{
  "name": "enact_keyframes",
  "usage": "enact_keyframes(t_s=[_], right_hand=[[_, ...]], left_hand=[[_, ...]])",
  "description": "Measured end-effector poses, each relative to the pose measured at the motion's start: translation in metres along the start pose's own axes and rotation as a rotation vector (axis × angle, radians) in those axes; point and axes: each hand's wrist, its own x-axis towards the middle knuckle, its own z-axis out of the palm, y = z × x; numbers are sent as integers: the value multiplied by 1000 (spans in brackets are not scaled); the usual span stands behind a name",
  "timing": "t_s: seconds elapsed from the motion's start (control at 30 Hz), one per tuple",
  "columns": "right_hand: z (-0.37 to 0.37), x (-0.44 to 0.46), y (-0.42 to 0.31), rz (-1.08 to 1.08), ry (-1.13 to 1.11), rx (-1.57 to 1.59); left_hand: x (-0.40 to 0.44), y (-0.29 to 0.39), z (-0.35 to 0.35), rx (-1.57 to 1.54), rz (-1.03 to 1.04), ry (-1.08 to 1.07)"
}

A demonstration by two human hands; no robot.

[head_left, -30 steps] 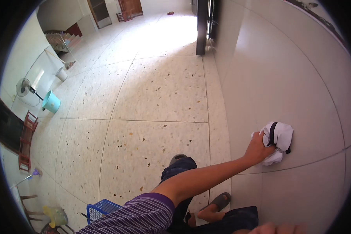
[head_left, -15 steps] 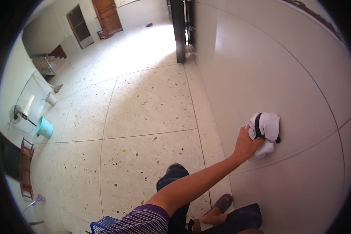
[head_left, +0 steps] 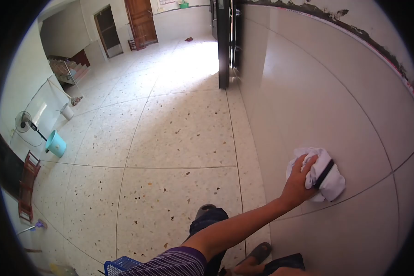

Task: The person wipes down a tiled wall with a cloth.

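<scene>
My left hand [head_left: 300,183] is closed on a bunched white cloth [head_left: 336,185] with a black band across it. It presses the cloth flat against the glossy tiled wall [head_left: 308,101] on the right, just above a tile joint. Two fingers lie over the cloth's near side; the thumb is hidden. The left arm, in a striped sleeve with a purple cuff, reaches across from the bottom. My right hand does not show; only a strip of skin appears at the bottom edge beside a dark trouser leg.
A blue plastic basket [head_left: 119,265] stands by my sleeve. Across the speckled floor are a turquoise bucket [head_left: 56,144], a fan [head_left: 24,122] and a reddish wooden rack [head_left: 27,186]. A dark door edge [head_left: 223,46] juts out ahead. My sandalled foot [head_left: 258,254] is near the wall.
My left hand and the cloth have moved slightly down and right along the wall. The fingers now lie over the cloth differently, and its black band slants. The view has tilted up a little.
</scene>
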Motion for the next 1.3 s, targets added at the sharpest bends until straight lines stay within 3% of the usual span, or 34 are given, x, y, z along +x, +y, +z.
enact_keyframes(t_s=[0.03,0.1,0.33,0.43,0.47,0.53,0.57,0.7,0.9,0.97,1.13,1.2,1.23,1.3], right_hand=[[-1,1,-1,-15,-16,-19],[-4,0,-3,-47,-47,-54],[-12,0,-8,-134,-132,-159],[-16,0,-9,-168,-158,-202],[-17,0,-8,-182,-165,-213],[-20,0,-4,-208,-178,-230],[-20,-2,-2,-219,-186,-244],[-22,1,0,-257,-219,-304],[-28,6,7,-326,-277,-392],[-31,10,9,-348,-297,-420],[-43,20,16,-403,-352,-496],[-47,21,20,-427,-367,-528],[-50,22,23,-440,-372,-541],[-56,23,25,-469,-382,-566]], left_hand=[[0,-6,2,3,6,0],[1,-10,4,-71,-221,4],[-1,-2,-3,-19,-147,-73],[-1,20,-7,-54,217,-144],[1,24,-6,-57,212,-149],[3,24,-6,65,472,-139],[2,25,-6,62,469,-140],[2,9,-6,-4,174,-52],[-1,-5,2,-29,-4,27],[-1,-8,6,-75,-156,71],[2,-6,3,-65,-149,72],[6,5,-2,-35,91,20],[8,14,-4,-38,87,14],[13,25,-5,-60,382,-18]])
